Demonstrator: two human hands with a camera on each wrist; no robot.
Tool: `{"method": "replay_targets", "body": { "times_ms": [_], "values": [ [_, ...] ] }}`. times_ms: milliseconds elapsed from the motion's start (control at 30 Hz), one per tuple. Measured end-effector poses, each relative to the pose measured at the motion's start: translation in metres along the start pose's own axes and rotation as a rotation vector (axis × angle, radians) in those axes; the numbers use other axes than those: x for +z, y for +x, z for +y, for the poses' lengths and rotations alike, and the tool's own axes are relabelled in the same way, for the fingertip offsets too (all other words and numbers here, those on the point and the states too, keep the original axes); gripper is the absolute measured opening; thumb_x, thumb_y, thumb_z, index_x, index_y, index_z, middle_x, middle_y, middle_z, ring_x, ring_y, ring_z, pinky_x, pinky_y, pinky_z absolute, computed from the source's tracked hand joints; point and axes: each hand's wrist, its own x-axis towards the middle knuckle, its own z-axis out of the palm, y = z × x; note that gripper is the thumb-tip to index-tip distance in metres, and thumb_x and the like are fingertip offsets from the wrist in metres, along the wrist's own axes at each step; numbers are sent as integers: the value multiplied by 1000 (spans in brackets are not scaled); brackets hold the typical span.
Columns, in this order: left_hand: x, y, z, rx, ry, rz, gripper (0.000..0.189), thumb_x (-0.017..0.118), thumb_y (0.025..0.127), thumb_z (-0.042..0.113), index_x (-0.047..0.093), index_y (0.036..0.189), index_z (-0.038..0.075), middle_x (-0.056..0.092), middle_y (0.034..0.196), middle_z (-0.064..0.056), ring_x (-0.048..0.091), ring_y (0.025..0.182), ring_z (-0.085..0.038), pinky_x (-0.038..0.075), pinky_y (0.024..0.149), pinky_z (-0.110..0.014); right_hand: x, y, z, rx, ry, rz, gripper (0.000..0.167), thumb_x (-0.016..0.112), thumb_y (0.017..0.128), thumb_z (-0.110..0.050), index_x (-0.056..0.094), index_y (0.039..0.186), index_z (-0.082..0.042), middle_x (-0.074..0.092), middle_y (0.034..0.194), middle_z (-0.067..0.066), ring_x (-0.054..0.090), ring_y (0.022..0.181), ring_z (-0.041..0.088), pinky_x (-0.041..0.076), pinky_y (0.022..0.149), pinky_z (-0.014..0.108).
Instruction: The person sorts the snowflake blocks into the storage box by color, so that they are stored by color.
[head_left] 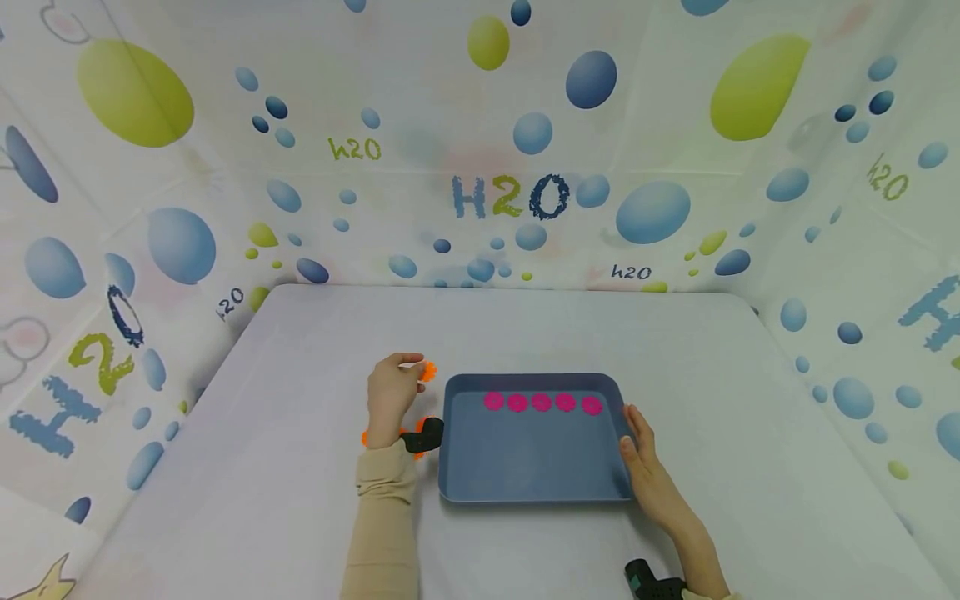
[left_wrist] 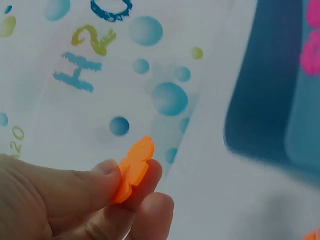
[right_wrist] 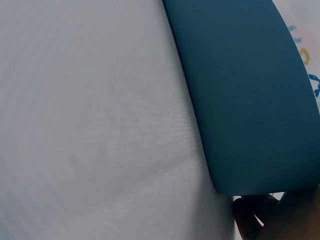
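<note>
Between thumb and fingertips, my left hand (head_left: 392,390) pinches an orange flower-shaped piece (left_wrist: 134,170), held up just left of the tray's far left corner. The grey-blue rectangular tray (head_left: 536,462) lies on the table, with several pink flower-shaped pieces (head_left: 542,402) in a row along its far side. At the tray's right side, my right hand (head_left: 654,483) holds the rim, thumb over the edge and fingers along the outer wall. In the right wrist view the tray's outer wall (right_wrist: 245,100) hides most of that hand.
More orange pieces (head_left: 417,455) lie left of the tray, partly hidden under my left wrist and its black wrist device (head_left: 429,435). A white table (head_left: 300,350) surrounds the tray. Behind and beside it hangs a white sheet (head_left: 420,75) printed with blue and green bubbles.
</note>
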Motion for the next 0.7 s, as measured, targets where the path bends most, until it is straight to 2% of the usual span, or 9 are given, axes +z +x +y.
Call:
{"method": "replay_targets", "body": {
  "times_ms": [167,300,533,700],
  "values": [
    [15,-5,18,52,-24,-28,29,53,98,16,66,122,9,74,95,-17,71,79,-31,39,57,-23,-1,-1,2,-6,-10,5,61,30,107,-24,-2,154,-2,9,160,25,13,146,47,19,110,63],
    [31,-9,30,65,-49,-70,29,53,98,15,65,124,8,74,93,-16,71,80,-33,42,58,-23,-1,-1,3,-2,-6,5,60,29,107,-23,-2,154,-2,9,161,24,12,146,47,19,110,63],
    [66,-18,47,90,-67,-143,29,55,97,15,64,124,8,74,88,-14,71,77,-33,38,51,-21,-1,1,6,5,14,2,60,28,107,-23,-3,153,-1,7,161,24,10,147,47,17,111,65],
    [93,-27,57,123,-39,-203,27,57,96,16,66,121,9,74,84,-13,71,73,-31,38,49,-21,-1,1,5,-3,27,-2,60,28,107,-23,-4,153,-1,6,161,24,8,147,47,16,111,66]
  ]
}}
